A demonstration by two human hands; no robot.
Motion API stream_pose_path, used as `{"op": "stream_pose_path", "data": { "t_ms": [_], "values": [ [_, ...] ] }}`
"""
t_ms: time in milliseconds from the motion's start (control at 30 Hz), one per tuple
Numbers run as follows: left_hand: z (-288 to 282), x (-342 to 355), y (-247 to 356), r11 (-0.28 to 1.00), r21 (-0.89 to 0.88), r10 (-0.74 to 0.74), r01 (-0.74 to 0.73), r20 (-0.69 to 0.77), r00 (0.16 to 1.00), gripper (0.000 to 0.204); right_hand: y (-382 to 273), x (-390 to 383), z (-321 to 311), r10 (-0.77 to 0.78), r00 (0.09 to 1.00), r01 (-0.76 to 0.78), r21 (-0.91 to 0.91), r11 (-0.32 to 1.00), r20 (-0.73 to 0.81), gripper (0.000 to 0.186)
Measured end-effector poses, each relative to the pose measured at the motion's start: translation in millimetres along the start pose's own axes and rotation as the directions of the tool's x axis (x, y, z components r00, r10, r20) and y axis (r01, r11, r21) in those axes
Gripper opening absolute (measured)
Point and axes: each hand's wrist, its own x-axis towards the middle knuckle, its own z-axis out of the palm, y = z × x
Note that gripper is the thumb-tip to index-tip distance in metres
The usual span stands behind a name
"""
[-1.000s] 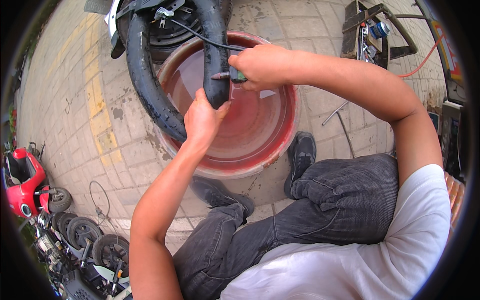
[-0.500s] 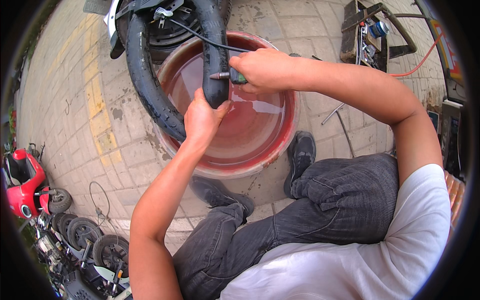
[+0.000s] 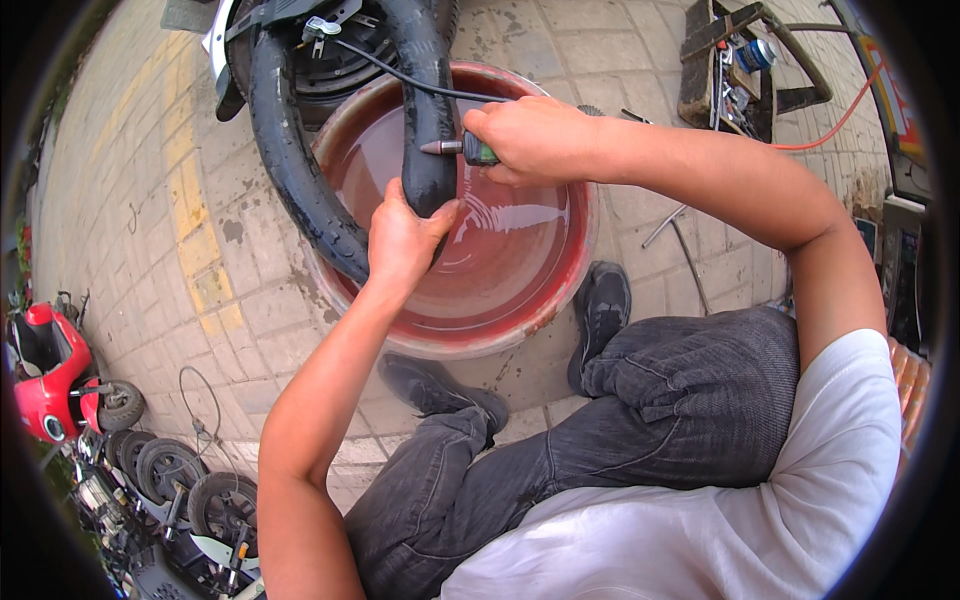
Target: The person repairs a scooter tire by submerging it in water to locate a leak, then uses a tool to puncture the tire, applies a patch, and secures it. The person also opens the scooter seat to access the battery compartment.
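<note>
My left hand (image 3: 405,240) grips the black inner tube (image 3: 427,70) around its lower bend, thumb on the right side. My right hand (image 3: 535,140) is closed on a green-and-black tool (image 3: 479,152), whose conical grinding bit (image 3: 442,147) points left against the tube's wall. A black hose (image 3: 400,78) runs from a metal fitting (image 3: 322,30) across the tube toward my right hand. Under the tube is a red basin (image 3: 510,320) of water with rippling reflections. The tube's upper part lies over a wheel (image 3: 330,85) of a vehicle at the top.
A wooden toolbox (image 3: 700,90) with a handle holds tools at upper right. An orange hose (image 3: 840,130) runs beside it. Metal rods (image 3: 662,225) lie on the paving. A red scooter (image 3: 55,385) and several other two-wheelers (image 3: 160,480) stand at lower left. My shoes flank the basin's front.
The tool and my right hand have shifted slightly, and the tube's lower part has moved a little left. The water's reflections have grown more rippled. My grips are unchanged.
</note>
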Motion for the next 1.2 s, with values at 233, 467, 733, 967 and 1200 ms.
{"op": "stream_pose_path", "data": {
  "t_ms": [233, 467, 733, 967, 1200],
  "values": [
    [-1.6, 0.7, 3.4, 0.998, -0.069, -0.003, 0.005, 0.029, 1.000, 0.047, 0.8, 1.1, -1.3, -0.002, 0.999, 0.002, 0.009, 1.000, -0.039, 0.035],
    [-2.8, 3.6, -1.0, 0.975, -0.222, 0.029, -0.011, 0.076, 0.997, 0.050, -0.1, -1.8, -3.4, 0.037, 0.999, -0.037, 0.014, 0.999, -0.021, 0.037],
    [-5.3, 4.1, 1.1, 0.964, -0.265, 0.026, 0.004, 0.109, 0.994, 0.054, 1.2, -6.9, -4.0, 0.025, 1.000, -0.025, 0.035, 0.999, -0.003, 0.034],
    [-6.4, 3.1, 2.9, 0.941, -0.334, 0.001, 0.044, 0.135, 0.991, 0.055, -1.5, -9.7, -3.9, 0.039, 0.999, -0.039, 0.027, 0.999, -0.008, 0.035],
    [-5.3, 5.5, 0.8, 0.950, -0.313, 0.033, 0.008, 0.124, 0.992, 0.055, 0.3, -15.4, -0.7, 0.010, 1.000, -0.011, 0.033, 0.999, 0.022, 0.035]
  ]
}}
